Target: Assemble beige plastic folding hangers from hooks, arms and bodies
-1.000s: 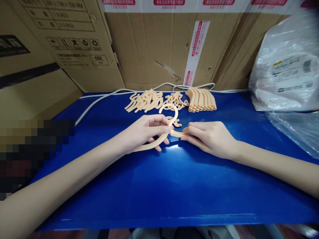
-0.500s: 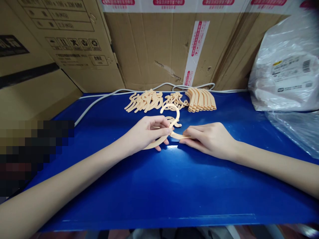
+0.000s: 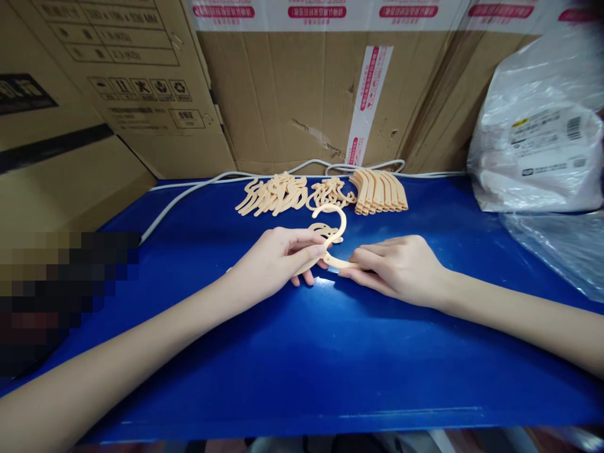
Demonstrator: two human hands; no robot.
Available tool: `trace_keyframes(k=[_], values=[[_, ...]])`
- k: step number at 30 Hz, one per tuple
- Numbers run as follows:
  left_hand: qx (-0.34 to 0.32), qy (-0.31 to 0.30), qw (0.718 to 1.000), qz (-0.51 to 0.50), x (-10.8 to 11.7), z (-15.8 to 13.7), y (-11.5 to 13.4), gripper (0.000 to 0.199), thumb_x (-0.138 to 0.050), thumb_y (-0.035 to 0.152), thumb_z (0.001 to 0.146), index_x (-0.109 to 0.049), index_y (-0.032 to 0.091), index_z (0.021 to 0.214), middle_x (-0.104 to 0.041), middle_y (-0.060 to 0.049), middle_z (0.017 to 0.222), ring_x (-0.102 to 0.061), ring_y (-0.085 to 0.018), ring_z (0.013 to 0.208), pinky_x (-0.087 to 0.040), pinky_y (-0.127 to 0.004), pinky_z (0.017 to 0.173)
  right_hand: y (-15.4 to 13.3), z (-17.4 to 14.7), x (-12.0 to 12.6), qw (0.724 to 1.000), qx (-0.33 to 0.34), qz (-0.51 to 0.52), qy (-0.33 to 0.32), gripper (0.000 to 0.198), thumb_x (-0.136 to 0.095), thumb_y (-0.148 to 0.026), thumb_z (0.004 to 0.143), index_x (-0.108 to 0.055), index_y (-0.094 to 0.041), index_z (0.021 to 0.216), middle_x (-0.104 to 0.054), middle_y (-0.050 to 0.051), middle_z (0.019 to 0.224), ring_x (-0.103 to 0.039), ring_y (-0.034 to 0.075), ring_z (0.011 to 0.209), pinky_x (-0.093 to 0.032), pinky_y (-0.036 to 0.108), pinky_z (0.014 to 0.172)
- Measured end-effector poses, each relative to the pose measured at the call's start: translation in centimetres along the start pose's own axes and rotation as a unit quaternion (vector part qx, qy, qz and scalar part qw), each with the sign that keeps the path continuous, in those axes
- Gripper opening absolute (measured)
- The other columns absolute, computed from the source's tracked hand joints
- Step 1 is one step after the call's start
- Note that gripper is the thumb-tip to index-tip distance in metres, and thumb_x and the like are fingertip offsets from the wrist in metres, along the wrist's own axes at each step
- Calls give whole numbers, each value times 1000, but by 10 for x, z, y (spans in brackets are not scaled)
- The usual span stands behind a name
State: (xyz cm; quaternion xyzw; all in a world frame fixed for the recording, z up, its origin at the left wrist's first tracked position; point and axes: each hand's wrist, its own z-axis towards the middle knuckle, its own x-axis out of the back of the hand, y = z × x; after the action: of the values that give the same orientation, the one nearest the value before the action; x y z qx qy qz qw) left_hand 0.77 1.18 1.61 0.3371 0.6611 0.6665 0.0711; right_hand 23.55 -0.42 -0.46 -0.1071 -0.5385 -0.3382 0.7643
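Between my hands, over the blue tabletop [image 3: 302,358], is a cream plastic clothes hanger in parts. Its curved hook [image 3: 340,220] points up, and my left hand [image 3: 278,255] pinches the hook's base between thumb and fingers, with one hanger arm mostly hidden under the palm. My right hand [image 3: 401,267] is closed around the other hanger arm [image 3: 340,262], whose inner end meets the hook's base at my left fingertips. Whether the pieces are locked together cannot be seen. Just behind the hook lie a few flat cream pieces [image 3: 321,230].
Along the back lie a pile of wavy cream pieces [image 3: 276,194], a heap of small hooks [image 3: 330,192] and a neat row of curved hanger arms [image 3: 380,190]. A white cable [image 3: 189,189] runs behind them. Cardboard boxes [image 3: 292,94] wall the back; a clear plastic bag [image 3: 538,138] sits right.
The hook has tilted slightly right, and the left-hand hanger arm has swung further under my palm. My right hand keeps its grip on the other arm. The camera view shifts slightly.
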Motion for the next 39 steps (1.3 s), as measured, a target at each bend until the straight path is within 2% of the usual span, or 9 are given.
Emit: trace_keyframes(k=[7, 15, 24, 39], values=[[-17, -1, 999, 33, -1, -1, -3, 29, -51, 36, 91, -69, 13, 89, -72, -5, 86, -62, -8, 56, -44, -15, 46, 0, 0, 0, 999, 13, -26, 28, 48, -34, -38, 103, -56, -18, 65, -60, -2, 54, -48, 9, 44, -24, 28, 50], [-19, -3, 1000, 25, -2, -1, -7, 29, -49, 34, 91, -69, 13, 90, -71, -5, 84, -61, -8, 53, -42, -15, 43, 1, 0, 0, 999, 23, -36, 18, 47, -34, -37, 103, -56, -19, 66, -63, -3, 57, -48, 10, 45, -29, 28, 54], [-34, -9, 996, 83, 1, -2, -12, 36, -46, 38, 94, -70, 13, 84, -73, -7, 84, -58, -7, 51, -39, -16, 44, 0, 1, -2, 999, 12, -35, 11, 47, -36, -39, 103, -55, -19, 65, -60, -3, 54, -46, 10, 44, -30, 27, 54], [-57, -9, 996, 61, -1, 1, -11, 29, -48, 29, 94, -68, 12, 83, -72, -4, 80, -58, -5, 49, -39, -15, 42, 4, 1, -3, 1000, -1, 6, -2, 51, -31, -41, 104, -55, -18, 65, -57, -2, 52, -44, 10, 42, -26, 27, 52]])
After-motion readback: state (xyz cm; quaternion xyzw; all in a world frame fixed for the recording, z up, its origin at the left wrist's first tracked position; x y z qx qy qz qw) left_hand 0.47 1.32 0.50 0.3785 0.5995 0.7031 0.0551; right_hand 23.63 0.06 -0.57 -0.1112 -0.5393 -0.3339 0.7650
